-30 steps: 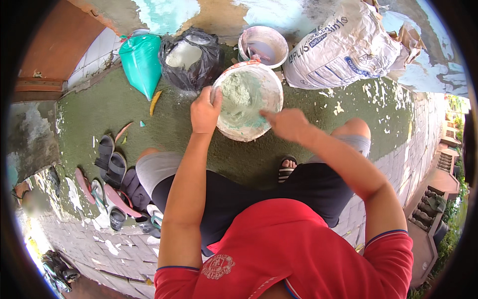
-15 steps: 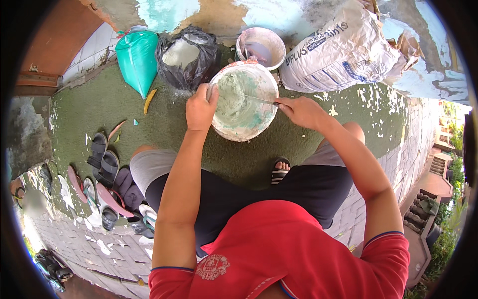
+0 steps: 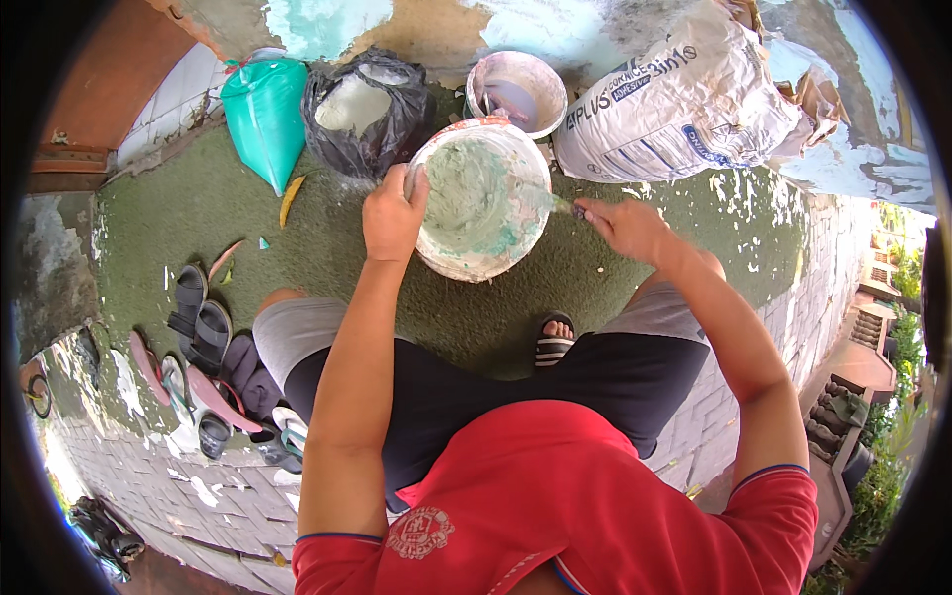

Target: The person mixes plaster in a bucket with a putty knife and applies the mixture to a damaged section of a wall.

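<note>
A white bucket [image 3: 483, 266] stands before me, smeared inside with pale green paste [image 3: 464, 193]. My left hand [image 3: 394, 215] is closed on the left side of its rim, thumb over the edge. In my right hand [image 3: 627, 230] is the handle of a putty knife [image 3: 561, 206], gripped just beyond the right side of the rim. The knife's paste-smeared blade lies at that rim, pointing left into the bucket. Its exact outline is hard to make out against the paste.
Along the wall stand a green plastic bag [image 3: 266, 124], a black bag [image 3: 397, 119] of pale powder, a second bucket [image 3: 543, 84] and a large paper sack [image 3: 674, 109]. Sandals [image 3: 210, 332] and flip-flops lie to the left. My knees flank the bucket.
My right hand has drawn the putty knife rightward, from the middle of the paste out to the bucket's right rim. My left hand keeps its hold on the rim.
</note>
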A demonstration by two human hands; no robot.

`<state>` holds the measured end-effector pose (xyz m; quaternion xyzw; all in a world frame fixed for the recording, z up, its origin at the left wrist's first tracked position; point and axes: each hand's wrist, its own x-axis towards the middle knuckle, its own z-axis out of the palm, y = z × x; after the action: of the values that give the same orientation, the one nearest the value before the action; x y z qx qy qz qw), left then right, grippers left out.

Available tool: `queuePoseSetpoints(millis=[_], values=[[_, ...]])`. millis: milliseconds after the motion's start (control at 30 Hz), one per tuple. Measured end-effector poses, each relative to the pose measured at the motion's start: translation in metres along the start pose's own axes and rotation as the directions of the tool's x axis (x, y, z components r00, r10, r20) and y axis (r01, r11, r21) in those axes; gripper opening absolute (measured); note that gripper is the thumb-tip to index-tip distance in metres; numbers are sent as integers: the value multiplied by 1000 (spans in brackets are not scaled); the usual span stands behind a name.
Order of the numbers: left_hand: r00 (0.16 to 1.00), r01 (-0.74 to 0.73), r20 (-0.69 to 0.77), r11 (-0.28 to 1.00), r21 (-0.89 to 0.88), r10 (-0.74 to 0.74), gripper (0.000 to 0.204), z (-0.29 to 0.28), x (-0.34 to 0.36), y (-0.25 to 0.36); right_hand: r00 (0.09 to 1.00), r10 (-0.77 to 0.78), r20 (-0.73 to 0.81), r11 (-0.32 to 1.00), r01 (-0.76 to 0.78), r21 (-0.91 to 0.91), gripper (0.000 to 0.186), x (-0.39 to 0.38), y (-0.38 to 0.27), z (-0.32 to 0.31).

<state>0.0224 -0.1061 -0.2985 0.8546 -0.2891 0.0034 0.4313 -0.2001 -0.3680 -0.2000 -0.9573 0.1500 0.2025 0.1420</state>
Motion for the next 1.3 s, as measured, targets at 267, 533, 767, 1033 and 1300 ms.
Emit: queuePoseSetpoints(millis=[267, 533, 767, 1033, 1300], values=[[998, 36, -45, 999, -22, -37, 25, 2, -1, 9, 990, 101, -101, 967, -74, 243, 33, -29, -24, 36], [999, 29, -44, 999, -17, -30, 24, 2, -7, 15, 968, 245, -48, 845, -189, 501, 36, -54, -50, 80], [999, 27, -42, 999, -27, -28, 25, 4, -9, 12, 787, 376, 489, 357, -610, 707, 39, -38, -99, 78], [998, 39, -50, 999, -4, -39, 26, 3, -10, 5, 959, 208, -192, 884, -101, 457, 37, 2, -51, 44], [998, 29, -63, 999, -19, -31, 26, 2, -7, 4, 968, 131, -215, 941, -53, 335, 35, 13, -51, 58]])
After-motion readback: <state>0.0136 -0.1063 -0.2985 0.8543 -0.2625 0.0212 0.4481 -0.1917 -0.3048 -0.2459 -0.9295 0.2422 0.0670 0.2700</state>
